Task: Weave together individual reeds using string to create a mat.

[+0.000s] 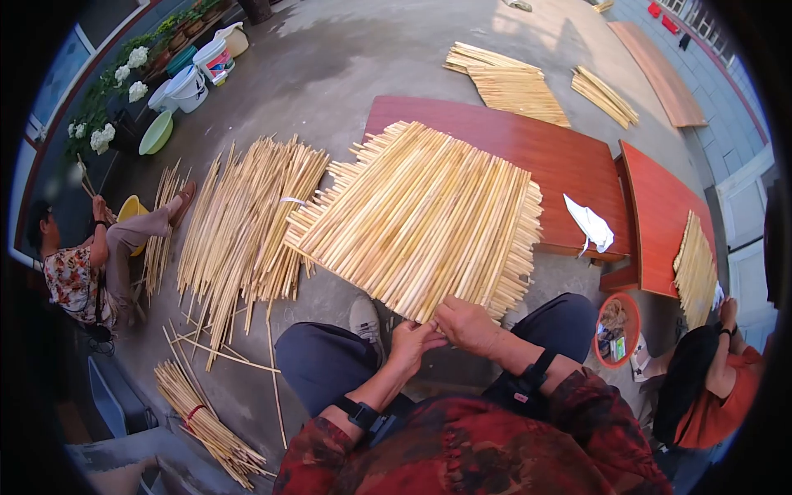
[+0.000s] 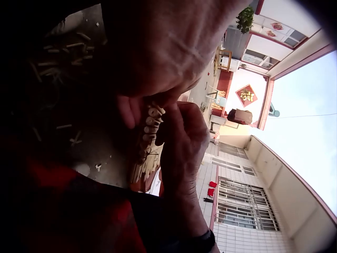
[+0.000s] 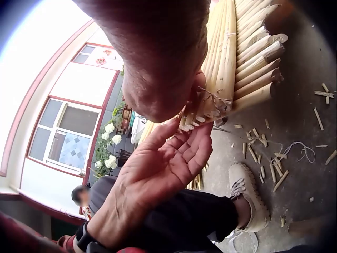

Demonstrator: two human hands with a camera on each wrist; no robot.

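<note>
A mat of peeled stalks (image 1: 421, 214) lies in front of the person, its near corner at both hands. The left hand (image 1: 410, 346) is palm up in the right wrist view, its fingers under the stalk ends and its thumb at their edge. Close against it, the right hand (image 1: 470, 326) pinches the mat's corner from above, its fingertips partly hidden. Thin string (image 3: 213, 97) is knotted round the stalks beside the right fingers. Cut stalk ends (image 2: 151, 121) show between the two hands in the left wrist view.
A red board (image 1: 569, 181) lies beyond the mat, a white cloth (image 1: 588, 223) on it. Loose stalks (image 1: 239, 223) and a tied bundle (image 1: 206, 421) lie at left. An orange basin (image 1: 635, 318) stands right. People sit at left (image 1: 78, 280) and right (image 1: 726, 396). Offcuts (image 3: 276, 168) litter the ground.
</note>
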